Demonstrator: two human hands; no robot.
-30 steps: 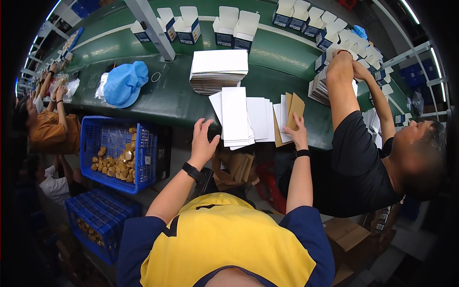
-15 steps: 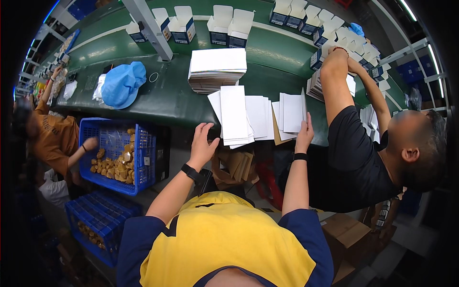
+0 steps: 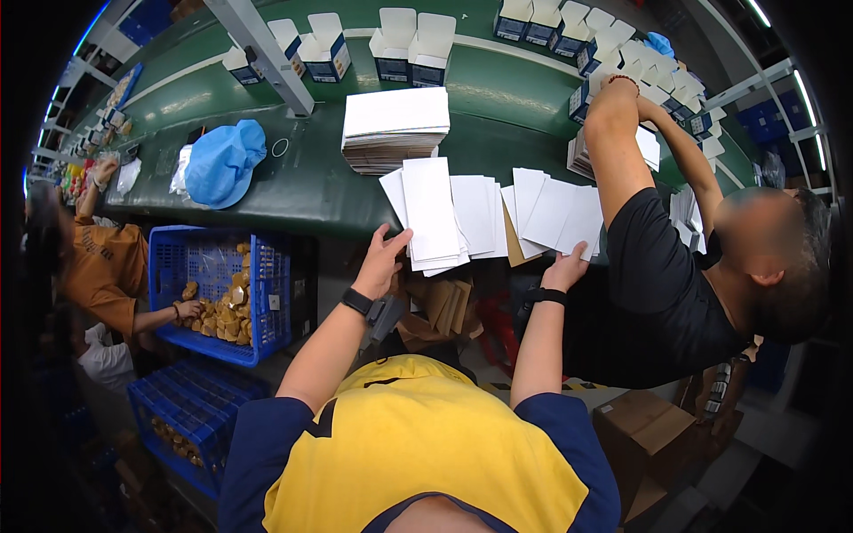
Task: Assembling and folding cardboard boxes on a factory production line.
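Flat white cards lie fanned in overlapping piles along the bench's near edge. My left hand (image 3: pixel 380 261) is at the left pile (image 3: pixel 430 209), fingers apart, its fingertips at the pile's left edge. At the right end, my right hand (image 3: pixel 566 267) pinches the near edge of a white card (image 3: pixel 569 216), which lies over other cards (image 3: pixel 528 191). Between the two piles are more white cards (image 3: pixel 474 213) and a brown piece (image 3: pixel 513 233). Behind them stands a tall stack of the same white cards (image 3: pixel 396 120).
Open white-and-blue boxes (image 3: pixel 392 49) line the green bench (image 3: pixel 311 169). A blue cap (image 3: pixel 227 160) lies at left. Blue crates (image 3: pixel 256 298) with gold-brown pieces stand below. At right a co-worker in black (image 3: pixel 653 284) reaches across; another in orange (image 3: pixel 111 266) works at the left crate.
My right hand has laid the upright white card down flatter over the right pile, still gripping its near edge. My left hand has moved up against the left pile. The left co-worker's hand reached into the crate.
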